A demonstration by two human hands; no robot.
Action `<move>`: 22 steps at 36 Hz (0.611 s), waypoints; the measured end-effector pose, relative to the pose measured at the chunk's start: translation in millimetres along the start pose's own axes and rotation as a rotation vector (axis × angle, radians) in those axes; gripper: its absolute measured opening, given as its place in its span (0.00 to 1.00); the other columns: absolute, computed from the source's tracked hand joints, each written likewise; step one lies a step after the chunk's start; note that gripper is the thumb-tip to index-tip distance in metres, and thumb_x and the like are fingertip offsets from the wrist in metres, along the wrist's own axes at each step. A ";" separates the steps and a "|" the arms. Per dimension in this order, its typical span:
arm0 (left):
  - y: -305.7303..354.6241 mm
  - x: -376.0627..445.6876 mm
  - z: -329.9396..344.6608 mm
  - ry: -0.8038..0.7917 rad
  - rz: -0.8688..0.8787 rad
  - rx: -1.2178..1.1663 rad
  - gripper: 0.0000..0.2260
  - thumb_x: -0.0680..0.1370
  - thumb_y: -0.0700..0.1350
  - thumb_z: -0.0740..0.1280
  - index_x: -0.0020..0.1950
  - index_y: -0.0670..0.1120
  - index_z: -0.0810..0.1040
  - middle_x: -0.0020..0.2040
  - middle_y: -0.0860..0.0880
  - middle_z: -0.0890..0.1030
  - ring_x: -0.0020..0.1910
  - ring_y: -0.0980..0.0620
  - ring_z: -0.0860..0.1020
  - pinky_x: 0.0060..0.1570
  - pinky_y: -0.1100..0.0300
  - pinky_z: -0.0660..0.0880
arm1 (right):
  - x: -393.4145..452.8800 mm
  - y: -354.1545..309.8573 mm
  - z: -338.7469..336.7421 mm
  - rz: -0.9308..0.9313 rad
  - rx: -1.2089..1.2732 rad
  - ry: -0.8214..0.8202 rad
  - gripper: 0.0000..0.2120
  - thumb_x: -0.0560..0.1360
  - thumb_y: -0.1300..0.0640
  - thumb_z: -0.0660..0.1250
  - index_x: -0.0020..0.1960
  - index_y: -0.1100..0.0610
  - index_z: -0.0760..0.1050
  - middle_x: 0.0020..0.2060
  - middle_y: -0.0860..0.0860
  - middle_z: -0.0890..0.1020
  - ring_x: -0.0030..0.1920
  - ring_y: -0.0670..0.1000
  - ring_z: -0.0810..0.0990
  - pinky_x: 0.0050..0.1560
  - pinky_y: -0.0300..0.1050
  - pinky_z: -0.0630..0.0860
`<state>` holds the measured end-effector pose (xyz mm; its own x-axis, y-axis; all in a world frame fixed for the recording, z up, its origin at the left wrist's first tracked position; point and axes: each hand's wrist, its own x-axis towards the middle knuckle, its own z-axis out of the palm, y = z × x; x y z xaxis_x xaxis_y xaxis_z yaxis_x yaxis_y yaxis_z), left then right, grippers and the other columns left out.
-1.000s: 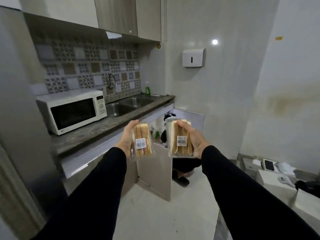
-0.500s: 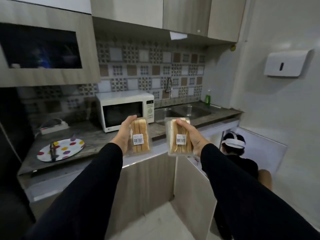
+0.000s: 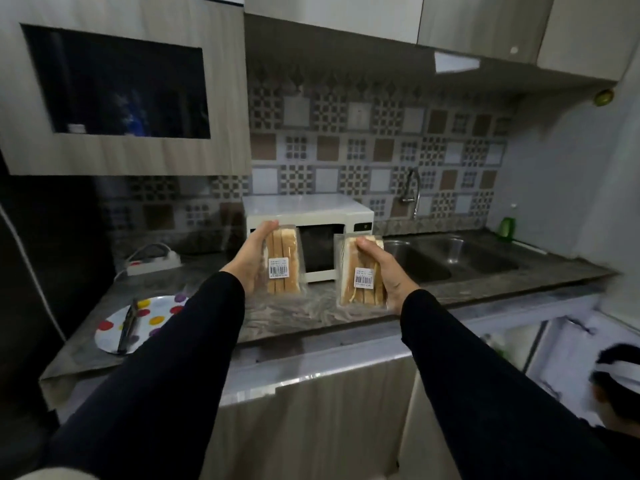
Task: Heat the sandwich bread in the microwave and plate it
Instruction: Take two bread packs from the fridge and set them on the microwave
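My left hand (image 3: 250,263) grips one clear-wrapped sandwich pack (image 3: 282,262) with a barcode label, held upright above the counter. My right hand (image 3: 388,271) grips a second sandwich pack (image 3: 360,277) of the same kind, a little lower. Both packs hang in front of the white microwave (image 3: 311,216), whose door is closed, at the back of the dark stone counter (image 3: 287,315). A white plate with coloured dots (image 3: 156,315) lies on the counter at the left, and black tongs (image 3: 127,327) rest across it.
A double steel sink (image 3: 450,258) with a tap (image 3: 412,192) lies right of the microwave, and a green bottle (image 3: 506,228) stands by the wall. A power strip (image 3: 152,263) sits at the back left. A person's head (image 3: 620,386) is low at the right beside an open cabinet door.
The view has swung left and closer to the counter, so the microwave now sits straight behind the two packs. Both hands still hold their packs; the right one has dropped slightly.
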<state>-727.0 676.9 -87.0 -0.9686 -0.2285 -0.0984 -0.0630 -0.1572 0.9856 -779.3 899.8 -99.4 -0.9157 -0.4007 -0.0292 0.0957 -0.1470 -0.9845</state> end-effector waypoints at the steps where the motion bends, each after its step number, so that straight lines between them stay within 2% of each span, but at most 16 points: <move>1: 8.4 16.4 -5.7 -0.001 0.002 0.006 0.19 0.75 0.63 0.61 0.40 0.48 0.78 0.30 0.50 0.80 0.26 0.52 0.79 0.35 0.61 0.79 | 17.8 -3.8 2.4 -0.002 0.009 -0.005 0.18 0.72 0.42 0.69 0.53 0.54 0.79 0.38 0.52 0.82 0.36 0.52 0.82 0.40 0.46 0.80; 3: 19.3 41.4 -13.1 0.005 0.009 -0.032 0.23 0.69 0.66 0.65 0.50 0.48 0.78 0.38 0.48 0.81 0.34 0.49 0.81 0.48 0.53 0.80 | 42.6 -8.3 4.1 -0.014 0.024 -0.025 0.15 0.73 0.42 0.68 0.48 0.54 0.80 0.35 0.51 0.82 0.34 0.51 0.81 0.41 0.47 0.80; 4: 23.8 55.7 -16.6 0.018 0.011 -0.053 0.28 0.65 0.68 0.67 0.54 0.49 0.77 0.42 0.47 0.81 0.38 0.47 0.80 0.55 0.47 0.77 | 58.0 -9.8 4.9 -0.012 0.032 -0.031 0.14 0.73 0.43 0.68 0.46 0.53 0.81 0.34 0.51 0.82 0.33 0.51 0.81 0.42 0.46 0.80; 6: 30.4 81.9 -20.4 0.032 0.031 -0.072 0.34 0.59 0.68 0.69 0.58 0.50 0.75 0.45 0.47 0.81 0.42 0.46 0.80 0.60 0.42 0.73 | 86.7 -12.4 5.7 -0.004 0.030 -0.034 0.13 0.73 0.43 0.68 0.44 0.52 0.81 0.33 0.50 0.82 0.32 0.50 0.81 0.41 0.46 0.80; 9: 31.1 120.9 -23.9 0.044 0.022 -0.059 0.34 0.60 0.69 0.68 0.59 0.50 0.75 0.45 0.46 0.81 0.43 0.45 0.80 0.59 0.42 0.74 | 133.9 -12.6 7.8 0.008 0.027 -0.027 0.13 0.73 0.43 0.69 0.43 0.52 0.81 0.34 0.51 0.82 0.32 0.51 0.81 0.42 0.48 0.80; 11: 32.4 149.3 -26.1 0.045 0.036 -0.059 0.25 0.67 0.68 0.65 0.52 0.49 0.78 0.40 0.47 0.82 0.39 0.46 0.80 0.56 0.45 0.76 | 166.2 -12.8 8.3 0.014 0.040 -0.038 0.13 0.73 0.44 0.68 0.43 0.53 0.81 0.33 0.51 0.82 0.31 0.51 0.81 0.39 0.47 0.81; 13: 34.8 172.2 -26.9 0.054 0.035 -0.060 0.21 0.71 0.66 0.63 0.48 0.49 0.78 0.35 0.48 0.82 0.36 0.47 0.80 0.53 0.47 0.77 | 193.2 -14.2 8.7 0.005 -0.005 -0.046 0.13 0.73 0.43 0.68 0.42 0.53 0.80 0.33 0.52 0.82 0.31 0.51 0.82 0.40 0.48 0.81; 16: 41.1 220.8 -28.8 0.088 0.059 -0.038 0.21 0.73 0.66 0.62 0.51 0.50 0.77 0.33 0.50 0.82 0.35 0.49 0.81 0.47 0.52 0.79 | 255.6 -20.6 5.9 -0.024 -0.053 -0.072 0.14 0.73 0.42 0.68 0.43 0.53 0.80 0.35 0.53 0.82 0.35 0.53 0.82 0.47 0.52 0.81; 20: 52.5 277.0 -33.7 0.092 0.120 -0.032 0.22 0.75 0.65 0.61 0.53 0.48 0.78 0.35 0.50 0.83 0.34 0.49 0.81 0.46 0.52 0.79 | 328.7 -33.2 3.5 -0.063 -0.053 -0.121 0.15 0.72 0.41 0.69 0.45 0.54 0.80 0.36 0.54 0.82 0.36 0.54 0.81 0.54 0.58 0.79; 22: 59.0 304.6 -33.7 0.144 0.148 -0.029 0.23 0.76 0.64 0.61 0.59 0.47 0.77 0.36 0.49 0.83 0.35 0.49 0.82 0.44 0.53 0.79 | 366.6 -38.3 0.1 -0.073 -0.050 -0.155 0.16 0.71 0.41 0.70 0.46 0.54 0.81 0.37 0.54 0.82 0.38 0.55 0.81 0.55 0.60 0.79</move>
<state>-1017.6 565.6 -63.5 -0.9221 -0.3860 0.0267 0.0865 -0.1383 0.9866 -1118.6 758.4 -72.4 -0.8478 -0.5262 0.0660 0.0078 -0.1368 -0.9906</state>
